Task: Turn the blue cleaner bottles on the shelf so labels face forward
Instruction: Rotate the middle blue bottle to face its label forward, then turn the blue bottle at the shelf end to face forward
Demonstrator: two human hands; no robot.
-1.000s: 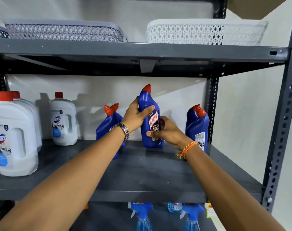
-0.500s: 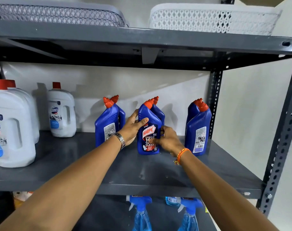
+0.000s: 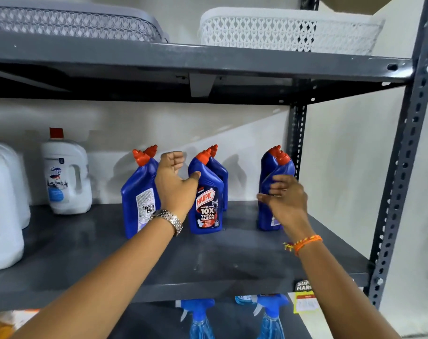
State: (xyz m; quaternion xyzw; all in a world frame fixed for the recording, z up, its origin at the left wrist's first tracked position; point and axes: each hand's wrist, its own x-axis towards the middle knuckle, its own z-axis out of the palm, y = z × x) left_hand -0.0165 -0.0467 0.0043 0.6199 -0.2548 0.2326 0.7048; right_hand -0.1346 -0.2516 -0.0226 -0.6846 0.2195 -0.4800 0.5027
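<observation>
Your hands are spread apart among the blue bottles on the grey shelf (image 3: 232, 263).

Your left hand (image 3: 174, 184) hangs open with fingers loosely curled, holding nothing, between the left bottle (image 3: 139, 201) and the middle bottle (image 3: 207, 206); its thumb touches the middle bottle's shoulder. The middle bottle stands upright with its Harpic label facing you. The left bottle shows its back label. Your right hand (image 3: 285, 199) is open, fingers laid against the side of the right bottle (image 3: 274, 167), not closed around it; that bottle's front label is not in view. More blue bottles stand just behind each of these. White jugs (image 3: 66, 174) stand further left.
</observation>
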